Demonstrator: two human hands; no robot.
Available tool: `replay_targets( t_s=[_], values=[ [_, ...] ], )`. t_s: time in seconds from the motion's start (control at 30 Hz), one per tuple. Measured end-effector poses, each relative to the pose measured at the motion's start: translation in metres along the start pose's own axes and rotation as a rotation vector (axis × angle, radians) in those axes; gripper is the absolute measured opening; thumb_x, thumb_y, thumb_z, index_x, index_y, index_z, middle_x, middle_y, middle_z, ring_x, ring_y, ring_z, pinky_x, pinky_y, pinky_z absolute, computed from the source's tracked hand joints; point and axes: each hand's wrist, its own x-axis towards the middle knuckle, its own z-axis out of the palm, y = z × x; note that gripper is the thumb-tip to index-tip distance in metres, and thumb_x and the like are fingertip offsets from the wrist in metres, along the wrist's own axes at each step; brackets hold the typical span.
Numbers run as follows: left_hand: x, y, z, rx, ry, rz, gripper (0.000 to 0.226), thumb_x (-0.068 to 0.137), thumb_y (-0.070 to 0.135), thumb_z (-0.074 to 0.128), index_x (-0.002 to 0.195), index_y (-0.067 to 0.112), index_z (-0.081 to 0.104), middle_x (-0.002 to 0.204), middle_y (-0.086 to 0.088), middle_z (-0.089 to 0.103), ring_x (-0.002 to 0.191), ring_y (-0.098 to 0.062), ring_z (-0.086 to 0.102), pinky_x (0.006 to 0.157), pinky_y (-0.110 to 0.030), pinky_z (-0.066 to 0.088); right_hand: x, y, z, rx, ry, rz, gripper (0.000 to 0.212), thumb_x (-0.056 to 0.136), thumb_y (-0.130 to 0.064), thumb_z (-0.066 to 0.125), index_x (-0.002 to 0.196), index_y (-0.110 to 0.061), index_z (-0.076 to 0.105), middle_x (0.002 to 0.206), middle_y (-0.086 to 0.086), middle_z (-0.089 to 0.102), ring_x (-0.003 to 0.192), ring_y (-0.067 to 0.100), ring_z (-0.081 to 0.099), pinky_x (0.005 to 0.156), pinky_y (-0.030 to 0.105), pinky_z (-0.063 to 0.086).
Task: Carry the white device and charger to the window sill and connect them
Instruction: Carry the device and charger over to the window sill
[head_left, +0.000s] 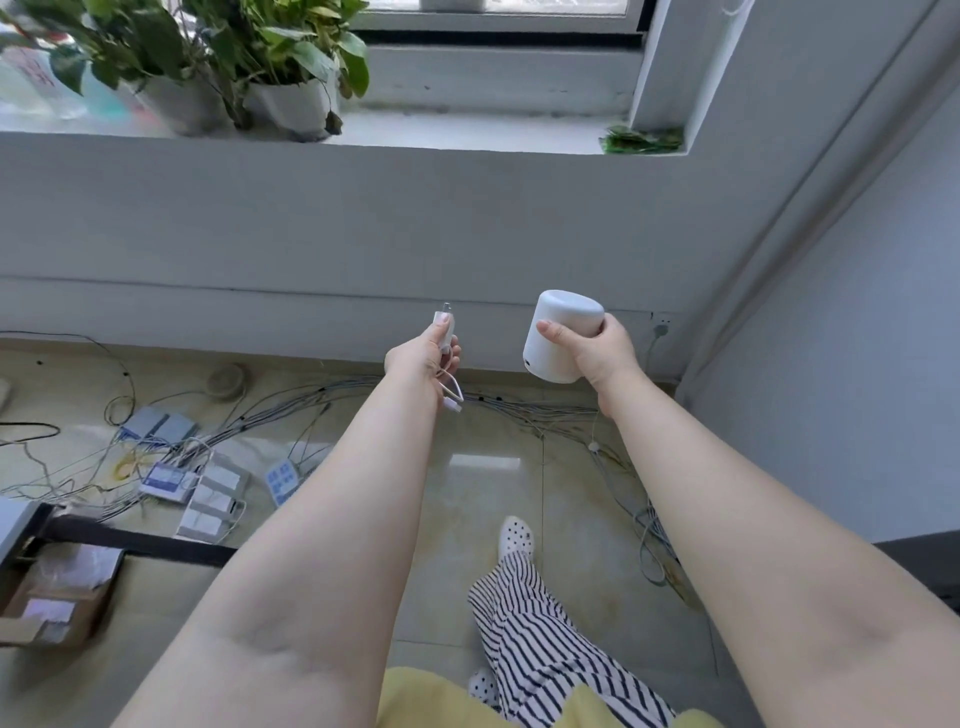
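Observation:
My right hand (602, 353) grips a white cylindrical device (558, 332), tilted with its flat end toward the wall. My left hand (426, 356) holds a small white charger (444, 325) with its metal prongs pointing up; a short white cable (452, 392) loops out below the palm and ends in a small plug. Both hands are held out in front of me, apart from each other, below the window sill (467, 135). The sill runs across the top of the view, above a grey wall.
Two potted plants (291, 98) in white pots stand on the sill's left half; green leaves (641, 139) lie at its right corner. On the floor lie tangled cables (311, 410), several small boxes (208, 493) and a cardboard box (57, 603). A wall socket (661, 327) is low right.

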Motion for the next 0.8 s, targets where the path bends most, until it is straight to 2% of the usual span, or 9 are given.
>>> replay_targets(
  t_s=[0.07,0.17,0.3,0.43,0.6,0.8],
  values=[
    [0.017,0.012,0.008,-0.007,0.009,0.008,0.024,0.079,0.033,0.075,0.070,0.014,0.062,0.067,0.000,0.063,0.060,-0.012,0.056,0.052,-0.025,0.046,0.021,-0.008,0.007,0.005,-0.010,-0.001,0.067,0.068,-0.035,0.083,0.125,-0.016,0.054,0.120,0.001,0.063,0.103,0.019,0.059,0.067,0.024,0.046],
    [0.042,0.035,0.024,-0.010,0.014,0.015,0.025,0.079,0.033,0.074,0.069,0.015,0.062,0.054,0.004,0.063,0.060,-0.011,0.056,0.052,-0.025,0.044,0.059,-0.020,0.018,-0.001,-0.021,-0.009,0.068,0.067,-0.036,0.084,0.125,-0.016,0.055,0.121,0.001,0.064,0.104,0.020,0.060,0.068,0.025,0.046],
    [0.075,0.074,0.052,-0.006,0.026,0.021,0.024,0.079,0.033,0.074,0.069,0.014,0.062,0.063,0.001,0.061,0.059,-0.012,0.055,0.059,-0.029,0.046,0.113,-0.048,0.032,0.006,-0.040,-0.007,0.069,0.066,-0.036,0.084,0.125,-0.016,0.055,0.121,0.001,0.064,0.106,0.019,0.061,0.073,0.027,0.048],
    [0.109,0.121,0.084,-0.037,0.034,0.038,0.023,0.080,0.031,0.074,0.072,0.012,0.063,0.071,-0.002,0.061,0.057,-0.011,0.055,0.055,-0.020,0.048,0.172,-0.081,0.045,-0.031,-0.057,-0.027,0.072,0.064,-0.037,0.085,0.126,-0.016,0.055,0.122,0.001,0.064,0.109,0.020,0.061,0.080,0.031,0.049],
    [0.140,0.153,0.106,-0.041,0.024,0.051,0.023,0.079,0.033,0.074,0.071,0.014,0.064,0.072,-0.002,0.062,0.059,-0.011,0.056,0.055,-0.026,0.046,0.221,-0.107,0.062,-0.064,-0.053,-0.052,0.074,0.062,-0.039,0.086,0.125,-0.016,0.056,0.121,0.003,0.064,0.109,0.022,0.062,0.085,0.037,0.053],
    [0.176,0.199,0.126,-0.083,0.035,0.100,0.023,0.078,0.031,0.076,0.074,0.011,0.065,0.072,-0.005,0.063,0.057,-0.012,0.058,0.055,-0.018,0.051,0.268,-0.132,0.088,-0.064,-0.082,-0.063,0.073,0.061,-0.039,0.086,0.124,-0.017,0.056,0.121,0.002,0.065,0.109,0.021,0.062,0.080,0.032,0.050]
  ],
)
